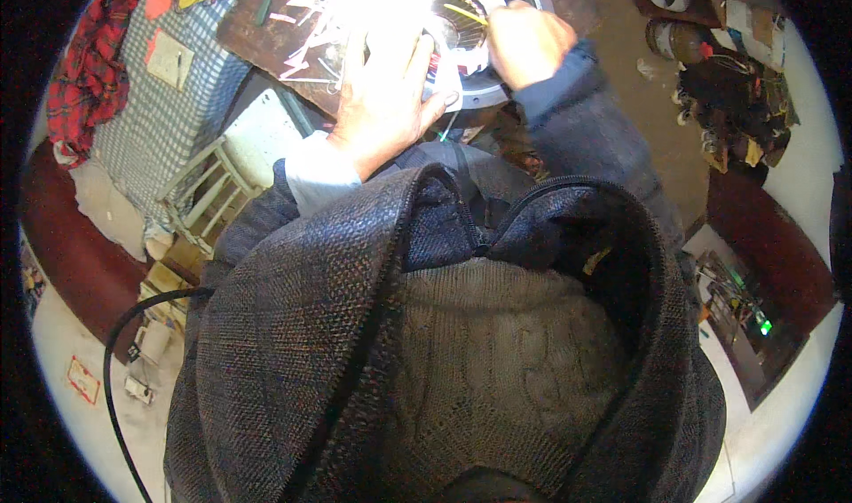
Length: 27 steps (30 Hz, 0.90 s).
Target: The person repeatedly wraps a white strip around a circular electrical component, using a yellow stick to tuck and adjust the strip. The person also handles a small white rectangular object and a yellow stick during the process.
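Observation:
A round metal motor stator [486,93] with a ring of slots and pale windings lies at the top middle. A yellow strip [465,13] sticks out across its opening. My left hand [382,103] rests at the stator's left side, fingers stretched, the thumb beside a white piece [448,84] at the near rim. Strong glare washes out its fingertips. My right hand [532,46] is closed at the stator's right side, fingers curled inward over the rim. Whatever it grips, if anything, is hidden.
Pink and white strips [302,23] lie scattered on the brown work board [244,37]. To the left are a checked cloth [146,112], a red plaid cloth [93,68] and a pale chair [257,134]. Clutter [732,103] lies on the right-hand floor. A black cable [108,379] hangs at lower left.

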Available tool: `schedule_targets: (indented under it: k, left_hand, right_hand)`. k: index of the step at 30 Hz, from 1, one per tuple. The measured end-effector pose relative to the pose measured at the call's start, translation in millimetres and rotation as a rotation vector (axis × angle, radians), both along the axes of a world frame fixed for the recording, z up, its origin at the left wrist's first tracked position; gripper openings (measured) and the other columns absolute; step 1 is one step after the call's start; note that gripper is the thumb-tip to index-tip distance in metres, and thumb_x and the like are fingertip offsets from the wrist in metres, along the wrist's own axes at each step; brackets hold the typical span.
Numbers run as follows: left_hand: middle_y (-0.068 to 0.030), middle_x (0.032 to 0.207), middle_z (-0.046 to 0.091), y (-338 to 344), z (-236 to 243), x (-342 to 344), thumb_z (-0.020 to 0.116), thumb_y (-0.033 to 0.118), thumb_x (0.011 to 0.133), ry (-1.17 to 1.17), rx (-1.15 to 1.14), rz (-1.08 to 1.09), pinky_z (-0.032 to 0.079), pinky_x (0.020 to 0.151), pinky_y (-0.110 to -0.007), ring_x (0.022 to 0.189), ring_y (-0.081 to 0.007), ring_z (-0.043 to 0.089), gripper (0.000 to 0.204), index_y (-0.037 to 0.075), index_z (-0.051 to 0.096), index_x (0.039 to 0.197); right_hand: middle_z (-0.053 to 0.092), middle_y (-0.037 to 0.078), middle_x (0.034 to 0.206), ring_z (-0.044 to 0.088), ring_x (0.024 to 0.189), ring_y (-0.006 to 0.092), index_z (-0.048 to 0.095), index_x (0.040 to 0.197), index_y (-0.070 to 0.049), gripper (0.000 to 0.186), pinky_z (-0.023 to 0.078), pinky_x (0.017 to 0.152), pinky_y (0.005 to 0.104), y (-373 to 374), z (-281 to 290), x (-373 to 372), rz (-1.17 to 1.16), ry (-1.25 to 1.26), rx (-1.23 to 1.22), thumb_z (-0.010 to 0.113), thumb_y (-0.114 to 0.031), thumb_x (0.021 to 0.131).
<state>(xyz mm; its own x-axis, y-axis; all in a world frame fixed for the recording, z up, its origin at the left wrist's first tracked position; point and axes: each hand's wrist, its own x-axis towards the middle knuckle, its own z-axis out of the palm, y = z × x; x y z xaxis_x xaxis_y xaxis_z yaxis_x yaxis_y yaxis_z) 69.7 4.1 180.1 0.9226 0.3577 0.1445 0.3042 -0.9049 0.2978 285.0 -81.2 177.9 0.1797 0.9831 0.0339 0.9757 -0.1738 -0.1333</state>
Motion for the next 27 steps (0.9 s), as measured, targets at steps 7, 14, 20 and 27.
schedule_targets:
  k: [7, 14, 20, 27]
  left_hand:
    - [-0.0191, 0.141, 0.055, 1.8, -1.1, -2.2, 0.076, 0.046, 0.085, 0.001, -0.102, 0.041, 0.024, 0.120, -0.060, 0.137, -0.0374, 0.047, 0.068, -0.002, 0.063, 0.131]
    - [-0.0194, 0.143, 0.054, 1.3, -2.7, -2.8, 0.075, 0.047, 0.086, -0.004, -0.076, 0.032, 0.024, 0.120, -0.058, 0.137, -0.0379, 0.047, 0.070, -0.003, 0.061, 0.132]
    - [-0.0195, 0.144, 0.054, -0.6, -10.4, -4.7, 0.075, 0.047, 0.086, -0.039, -0.113, 0.057, 0.026, 0.121, -0.056, 0.138, -0.0372, 0.047, 0.069, -0.003, 0.061, 0.132]
    - [-0.0183, 0.144, 0.054, -2.6, -10.6, -4.7, 0.075, 0.047, 0.086, -0.019, -0.109, 0.063, 0.025, 0.121, -0.056, 0.137, -0.0368, 0.047, 0.069, -0.002, 0.061, 0.132]
  right_hand:
    - [0.064, 0.011, 0.085, 0.066, 0.079, 0.0281, 0.072, 0.104, -0.007, 0.019, 0.055, 0.069, 0.0407, 27.0, 97.0, 26.4, 0.280, -0.021, 0.196, 0.064, -0.015, 0.088]
    - [0.074, 0.013, 0.101, 0.071, 0.087, 0.0282, 0.075, 0.111, -0.009, 0.029, 0.058, 0.077, 0.0398, 102.9, 71.6, 7.2, 0.717, 0.271, 0.234, 0.056, -0.021, 0.093]
    - [0.075, 0.013, 0.116, 0.072, 0.101, 0.0261, 0.073, 0.122, -0.011, 0.034, 0.056, 0.091, 0.0368, 120.5, 34.1, -6.0, 0.789, 0.372, 0.141, 0.052, -0.021, 0.097]
    - [0.074, 0.014, 0.117, 0.072, 0.105, 0.0286, 0.072, 0.124, -0.007, 0.035, 0.055, 0.092, 0.0394, 104.4, 12.2, 5.2, 0.497, 0.592, 0.127, 0.051, -0.020, 0.099]
